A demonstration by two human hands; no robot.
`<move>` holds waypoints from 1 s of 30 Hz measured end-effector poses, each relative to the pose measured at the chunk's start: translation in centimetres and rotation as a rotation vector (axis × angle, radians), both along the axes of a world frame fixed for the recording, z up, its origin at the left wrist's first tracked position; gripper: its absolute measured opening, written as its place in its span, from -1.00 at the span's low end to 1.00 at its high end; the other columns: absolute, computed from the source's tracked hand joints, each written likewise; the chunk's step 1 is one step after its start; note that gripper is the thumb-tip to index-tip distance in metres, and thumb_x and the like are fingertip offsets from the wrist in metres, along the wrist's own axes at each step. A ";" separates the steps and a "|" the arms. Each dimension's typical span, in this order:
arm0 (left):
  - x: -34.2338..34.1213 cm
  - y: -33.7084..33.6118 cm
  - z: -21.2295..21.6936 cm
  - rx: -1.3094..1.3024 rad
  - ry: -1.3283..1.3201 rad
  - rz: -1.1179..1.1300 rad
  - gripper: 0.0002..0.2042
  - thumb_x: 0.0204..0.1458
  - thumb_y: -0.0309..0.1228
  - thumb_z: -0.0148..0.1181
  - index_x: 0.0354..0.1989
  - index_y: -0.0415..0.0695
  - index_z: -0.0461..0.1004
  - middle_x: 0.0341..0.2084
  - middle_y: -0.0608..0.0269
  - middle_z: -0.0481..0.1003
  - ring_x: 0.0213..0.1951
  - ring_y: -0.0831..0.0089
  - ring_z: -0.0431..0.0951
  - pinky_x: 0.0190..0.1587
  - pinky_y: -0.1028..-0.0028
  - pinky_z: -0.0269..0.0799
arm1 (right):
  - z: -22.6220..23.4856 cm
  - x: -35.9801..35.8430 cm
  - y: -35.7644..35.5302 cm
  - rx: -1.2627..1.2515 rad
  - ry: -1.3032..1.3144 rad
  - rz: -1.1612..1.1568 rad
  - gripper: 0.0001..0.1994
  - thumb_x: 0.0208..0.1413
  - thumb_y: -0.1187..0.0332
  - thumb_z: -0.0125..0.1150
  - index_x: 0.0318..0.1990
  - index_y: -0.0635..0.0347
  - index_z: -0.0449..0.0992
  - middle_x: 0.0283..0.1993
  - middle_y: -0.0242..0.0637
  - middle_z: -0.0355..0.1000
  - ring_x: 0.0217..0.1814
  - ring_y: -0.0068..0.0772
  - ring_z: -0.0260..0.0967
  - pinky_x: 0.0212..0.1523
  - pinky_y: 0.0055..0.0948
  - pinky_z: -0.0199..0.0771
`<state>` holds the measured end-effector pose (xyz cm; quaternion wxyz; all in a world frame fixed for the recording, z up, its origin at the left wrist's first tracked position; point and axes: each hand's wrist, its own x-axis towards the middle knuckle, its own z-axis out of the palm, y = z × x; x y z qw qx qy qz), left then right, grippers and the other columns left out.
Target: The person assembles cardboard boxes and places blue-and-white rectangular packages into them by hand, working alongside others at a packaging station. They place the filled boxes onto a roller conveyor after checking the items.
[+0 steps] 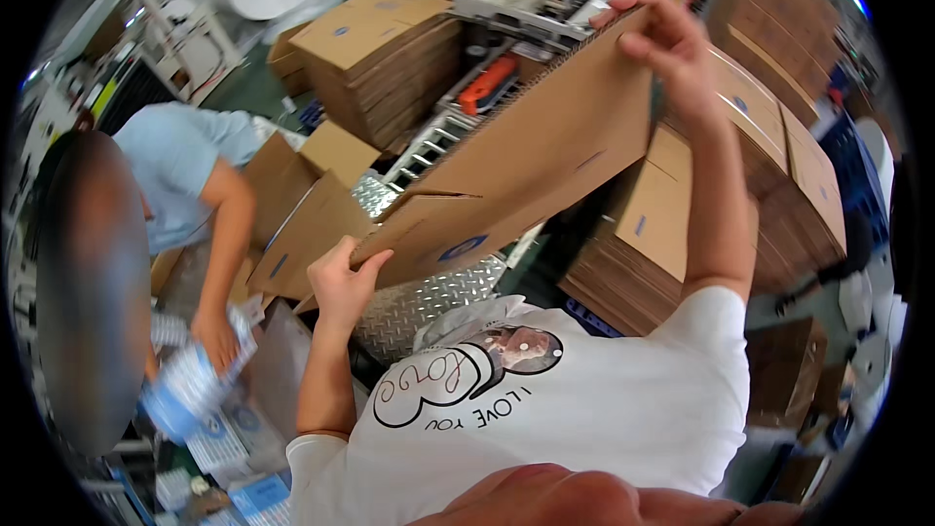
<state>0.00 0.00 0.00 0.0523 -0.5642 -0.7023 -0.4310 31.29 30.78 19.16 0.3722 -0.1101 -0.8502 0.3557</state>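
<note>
Your left hand [343, 284] grips the near corner of a flat brown corrugated-cardboard box [531, 170]; your right hand [674, 54] clasps its far upper corner. It slants between them, left of stacked brown cardboard cartons [654, 219].

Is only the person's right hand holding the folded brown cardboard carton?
No: the left hand grips the carton at one end, the right hand at the other.
</note>
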 end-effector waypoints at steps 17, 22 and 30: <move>-6.8 -2.4 4.3 -0.995 -0.248 0.123 -0.62 0.22 -0.14 0.01 0.04 -0.17 0.34 -0.08 -0.18 0.49 0.01 -0.08 0.47 0.00 0.15 0.38 | -27.2 -16.7 3.1 -0.876 -0.071 -0.147 0.18 -0.02 -0.12 0.37 0.48 0.08 -0.46 0.41 -0.24 0.04 0.33 -0.30 0.10 0.21 -0.23 0.18; -7.9 -5.5 2.8 -0.876 -0.107 0.286 -0.63 0.20 -0.10 0.04 -0.15 -0.22 0.45 -0.28 -0.21 0.54 -0.17 -0.14 0.53 -0.13 0.07 0.42 | -23.1 -17.2 1.9 -0.848 -0.119 -0.095 0.06 -0.01 0.03 0.39 0.46 0.22 -0.26 0.36 -0.16 0.13 0.34 -0.30 0.12 0.30 -0.34 0.12; -11.0 -8.4 0.9 -0.694 -0.059 0.606 -0.58 0.25 -0.16 -0.06 0.02 -0.33 0.32 -0.43 -0.33 0.53 -0.34 -0.19 0.58 -0.29 0.03 0.51 | -17.6 -23.4 4.3 -0.416 -0.742 0.529 -0.24 -0.17 0.58 0.08 0.33 0.33 0.08 0.19 -0.10 0.34 0.23 -0.26 0.26 0.20 -0.35 0.29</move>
